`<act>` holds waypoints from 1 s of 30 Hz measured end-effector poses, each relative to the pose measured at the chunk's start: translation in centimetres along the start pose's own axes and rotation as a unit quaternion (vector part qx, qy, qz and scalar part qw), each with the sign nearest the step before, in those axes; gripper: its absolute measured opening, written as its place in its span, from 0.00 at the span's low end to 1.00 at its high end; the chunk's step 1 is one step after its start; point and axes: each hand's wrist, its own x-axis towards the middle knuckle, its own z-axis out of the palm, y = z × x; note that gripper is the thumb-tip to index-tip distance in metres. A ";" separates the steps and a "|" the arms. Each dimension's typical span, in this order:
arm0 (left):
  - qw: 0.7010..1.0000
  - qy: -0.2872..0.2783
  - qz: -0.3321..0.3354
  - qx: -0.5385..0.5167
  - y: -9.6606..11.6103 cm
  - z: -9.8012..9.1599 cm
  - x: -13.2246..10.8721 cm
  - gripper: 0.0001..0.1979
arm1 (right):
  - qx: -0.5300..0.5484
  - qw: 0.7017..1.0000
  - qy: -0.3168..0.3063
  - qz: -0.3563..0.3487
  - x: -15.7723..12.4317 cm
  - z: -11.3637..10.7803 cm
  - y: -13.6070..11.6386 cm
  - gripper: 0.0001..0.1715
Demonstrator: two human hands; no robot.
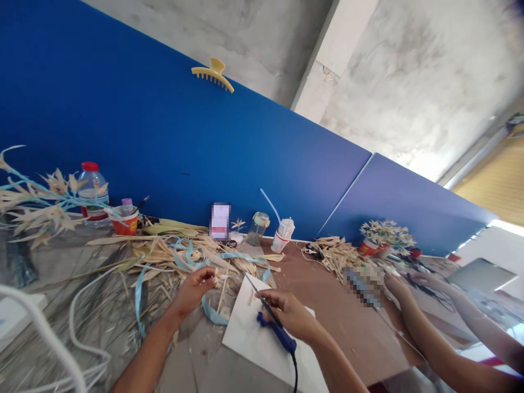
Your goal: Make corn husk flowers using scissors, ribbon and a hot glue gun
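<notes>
My left hand (199,285) is closed in a pinch, with a small pale bit between thumb and fingertips, too small to name. In my right hand (289,315), curled fingers grip a corded tool with a blue handle (282,335) and a thin dark shaft, like a soldering iron. Its shaft points up and left, toward my left hand. Under the right hand lies a tilted white board (241,330). Dried husk strips (159,254) and a light-blue ribbon (140,297) are spread around and behind my left hand.
A phone (220,221), a glass jar (257,229) and a paper cup (282,236) stand along the blue partition (172,136). At left are a red-capped bottle (92,191), a red cup (125,222) and white cables (73,327). Another person's hands (399,289) work at right.
</notes>
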 end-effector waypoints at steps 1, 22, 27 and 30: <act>1.000 0.003 0.001 0.006 0.0 0.0 0.0 0.15 | -0.025 1.000 -0.017 0.005 -0.2 -0.4 -0.3 0.19; 0.991 -0.040 0.038 0.122 0.7 0.3 -0.6 0.09 | -0.207 0.967 -0.147 0.012 -0.6 -4.2 -3.1 0.19; 0.991 -0.049 0.030 0.118 0.8 0.4 -0.7 0.08 | -0.185 0.970 -0.157 0.022 -0.5 -4.1 -3.4 0.19; 0.992 -0.050 0.029 0.115 0.6 0.3 -0.6 0.08 | -0.175 0.970 -0.164 0.027 -0.4 -3.9 -3.5 0.18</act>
